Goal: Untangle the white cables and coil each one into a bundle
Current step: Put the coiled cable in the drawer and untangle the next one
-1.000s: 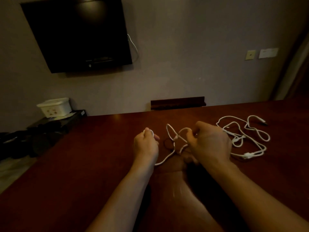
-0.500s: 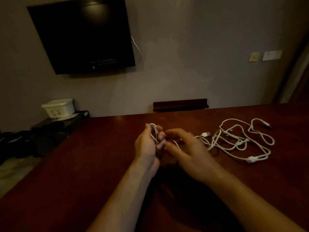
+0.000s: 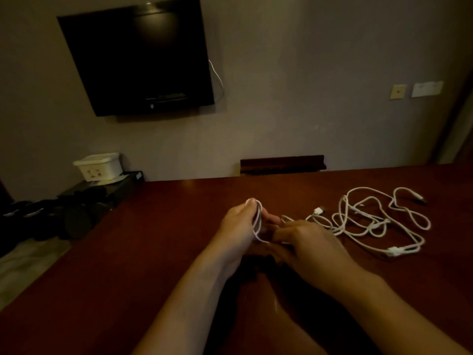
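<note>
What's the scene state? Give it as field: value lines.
left hand: holds coil of white cable
right hand: fingers curled at the cable beside the coil
loose cables: tangled on table, right of the hands
plug: lies on table near right hand
TV: on wall, off

The left hand holds white cable loops; the right hand pinches the cable beside it. A tangled cable lies right on the table.
</note>
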`<state>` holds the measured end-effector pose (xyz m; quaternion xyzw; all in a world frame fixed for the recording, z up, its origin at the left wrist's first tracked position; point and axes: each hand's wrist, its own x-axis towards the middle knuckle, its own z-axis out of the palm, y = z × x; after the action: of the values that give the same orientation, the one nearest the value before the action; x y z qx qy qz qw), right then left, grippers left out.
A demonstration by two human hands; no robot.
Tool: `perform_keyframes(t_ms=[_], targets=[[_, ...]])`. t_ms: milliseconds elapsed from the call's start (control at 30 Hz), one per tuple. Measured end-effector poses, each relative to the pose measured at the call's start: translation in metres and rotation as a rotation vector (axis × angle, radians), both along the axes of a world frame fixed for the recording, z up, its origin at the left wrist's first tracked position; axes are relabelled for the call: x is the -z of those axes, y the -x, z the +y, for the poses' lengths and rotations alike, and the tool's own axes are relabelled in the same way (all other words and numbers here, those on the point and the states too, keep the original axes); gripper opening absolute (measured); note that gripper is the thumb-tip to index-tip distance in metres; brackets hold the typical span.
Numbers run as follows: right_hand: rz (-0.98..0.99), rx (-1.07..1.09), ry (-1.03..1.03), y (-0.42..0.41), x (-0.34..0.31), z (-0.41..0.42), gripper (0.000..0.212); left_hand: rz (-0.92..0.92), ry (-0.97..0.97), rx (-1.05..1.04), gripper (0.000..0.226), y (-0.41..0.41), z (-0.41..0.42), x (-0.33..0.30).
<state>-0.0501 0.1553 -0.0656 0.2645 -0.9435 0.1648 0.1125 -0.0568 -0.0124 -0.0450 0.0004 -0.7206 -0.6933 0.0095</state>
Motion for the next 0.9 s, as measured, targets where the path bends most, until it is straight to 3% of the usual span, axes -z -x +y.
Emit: perform_keyframes(t_ms=[67,200,333,533,633,700,767,833,900], targets=[[0.039,0.045,-0.001,0.002,-0.001,0.002,0.024,0.037,0.156,-0.045,0.057,0.0,-0.001,0.002],[0.027,0.111,-0.046,0.005,-0.005,0.011,0.037,0.056,0.159,-0.166,0.045,0.0,-0.004,-0.001],[-0.034,0.021,-0.008,0.006,-0.005,0.011,0.021,0.139,0.33,-0.222,0.05,0.006,-0.003,0.008],[-0.048,-0.055,-0.149,0.0,-0.011,0.006,0.026,-0.015,0.155,-0.117,0.051,0.007,-0.001,0.011],[-0.069,-0.089,-0.103,0.0,-0.011,0.007,0.027,-0.05,0.112,-0.056,0.05,0.006,-0.001,0.011],[-0.068,-0.09,0.015,0.001,-0.008,0.006,0.031,-0.062,0.143,-0.027,0.05,0.003,0.001,0.011],[-0.126,-0.062,0.288,0.001,-0.006,0.006,0.036,-0.08,0.156,-0.006,0.051,0.001,0.002,0.01],[-0.174,-0.057,0.547,0.001,-0.006,0.007,0.034,-0.11,0.141,0.042,0.052,-0.001,0.003,0.009],[-0.169,-0.061,0.681,0.0,-0.006,0.008,0.028,-0.112,0.124,0.106,0.051,-0.003,0.004,0.009]])
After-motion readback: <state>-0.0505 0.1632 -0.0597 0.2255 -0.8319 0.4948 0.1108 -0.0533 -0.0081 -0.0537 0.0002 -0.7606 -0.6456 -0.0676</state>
